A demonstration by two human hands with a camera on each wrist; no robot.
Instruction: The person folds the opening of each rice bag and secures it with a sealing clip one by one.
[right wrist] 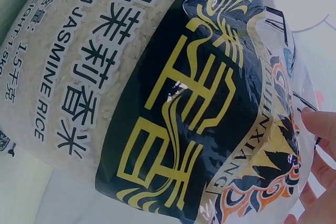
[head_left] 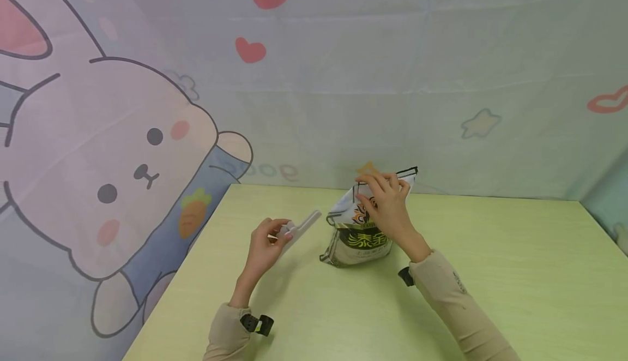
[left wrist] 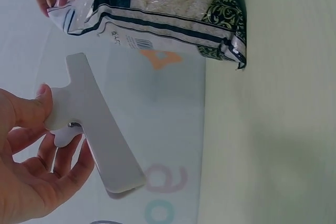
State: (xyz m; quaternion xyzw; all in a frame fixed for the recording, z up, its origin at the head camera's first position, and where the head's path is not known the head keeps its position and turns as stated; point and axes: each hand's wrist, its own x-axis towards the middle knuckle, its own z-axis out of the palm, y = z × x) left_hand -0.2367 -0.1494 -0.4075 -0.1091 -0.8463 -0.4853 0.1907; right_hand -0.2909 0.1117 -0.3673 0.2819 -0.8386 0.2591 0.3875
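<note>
A bag of jasmine rice (head_left: 365, 241) stands on the table, its clear lower part showing white grains. My right hand (head_left: 390, 203) pinches the bag's upper edge between thumb and fingers; in the right wrist view the thumb and fingers (right wrist: 321, 124) lie at the edge of the printed rice bag (right wrist: 173, 98). To the left of the bag, my left hand (head_left: 267, 244) holds a white sealing clip (head_left: 306, 222) by its handles. In the left wrist view the long bar of the clip (left wrist: 107, 135) is apart from the bag (left wrist: 173, 3).
The light yellow-green table (head_left: 490, 274) reaches back to a printed cloth backdrop (head_left: 368, 77) with a cartoon rabbit and hearts. A dark wrist camera (head_left: 265, 325) is strapped at the left wrist, another (head_left: 406, 276) at the right.
</note>
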